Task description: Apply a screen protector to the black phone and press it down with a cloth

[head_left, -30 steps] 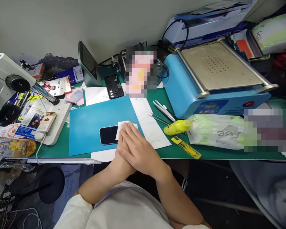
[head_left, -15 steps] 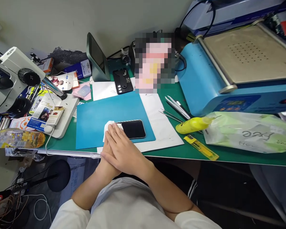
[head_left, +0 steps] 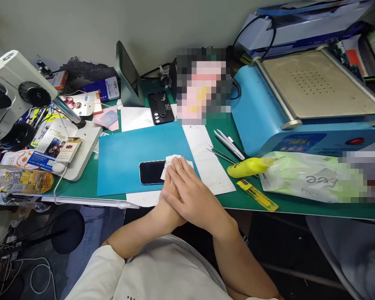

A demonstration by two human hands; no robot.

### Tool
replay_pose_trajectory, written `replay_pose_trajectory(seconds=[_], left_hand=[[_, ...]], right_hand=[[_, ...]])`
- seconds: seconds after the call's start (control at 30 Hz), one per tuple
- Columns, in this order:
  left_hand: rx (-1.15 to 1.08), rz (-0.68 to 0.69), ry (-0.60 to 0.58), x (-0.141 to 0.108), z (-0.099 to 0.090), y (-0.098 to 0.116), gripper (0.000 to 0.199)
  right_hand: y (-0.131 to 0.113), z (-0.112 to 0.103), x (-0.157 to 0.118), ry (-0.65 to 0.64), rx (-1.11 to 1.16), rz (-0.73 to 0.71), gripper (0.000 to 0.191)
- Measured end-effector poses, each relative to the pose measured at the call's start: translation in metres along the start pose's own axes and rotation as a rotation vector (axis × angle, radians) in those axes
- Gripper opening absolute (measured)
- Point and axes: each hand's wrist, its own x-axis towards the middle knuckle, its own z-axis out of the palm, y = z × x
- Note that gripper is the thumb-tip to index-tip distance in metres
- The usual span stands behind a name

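A smartphone (head_left: 151, 172) with a black screen lies face up on the blue mat (head_left: 121, 150). A white tissue (head_left: 168, 165) covers its right end. My left hand (head_left: 169, 204) holds the tissue down against the screen, its fingers largely hidden beneath the other hand. Laid flat across the back of it is my right hand (head_left: 190, 196), fingers stretched out and close together, their tips reaching over the tissue.
White paper (head_left: 218, 179) lies under the mat. Right of it are tweezers (head_left: 220, 155), a yellow bottle (head_left: 248, 167), a soft plastic pack (head_left: 303, 177) and a blue hot plate machine (head_left: 262, 121). A microscope (head_left: 28, 83) stands left; a black phone case (head_left: 161, 107) lies behind.
Both hands, still stacked, have slid the tissue rightward along the phone. Its left end is now uncovered and its right end covered. The camera view has shifted slightly.
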Motion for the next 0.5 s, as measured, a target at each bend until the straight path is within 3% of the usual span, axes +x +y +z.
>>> replay_pose_trajectory(seconds=[0.13,0.2,0.27,0.3,0.37,0.47,0.5], left_hand=[[0.272,0.09,-0.02,0.024,-0.035,0.023,0.065],[0.518,0.183,-0.204,0.034,-0.055,0.036,0.063],[0.918,0.367,-0.442,0.039,-0.073,0.044,0.06],[1.08,0.463,-0.48,0.039,-0.08,0.045,0.061],[1.24,0.585,-0.412,0.034,-0.082,0.041,0.069],[1.186,0.554,-0.179,0.018,-0.055,0.023,0.08],[1.08,0.493,0.023,0.012,-0.04,0.016,0.081]], right_hand=[[-0.014,0.008,0.025,-0.07,0.017,-0.048,0.081],[-0.025,0.014,0.037,-0.105,0.037,-0.091,0.083],[-0.037,0.02,0.044,-0.121,0.054,-0.13,0.084],[-0.042,0.023,0.045,-0.123,0.062,-0.145,0.084],[-0.052,0.027,0.043,-0.123,0.081,-0.17,0.084],[-0.06,0.029,0.03,-0.115,0.109,-0.2,0.081],[-0.061,0.029,0.025,-0.11,0.116,-0.206,0.081]])
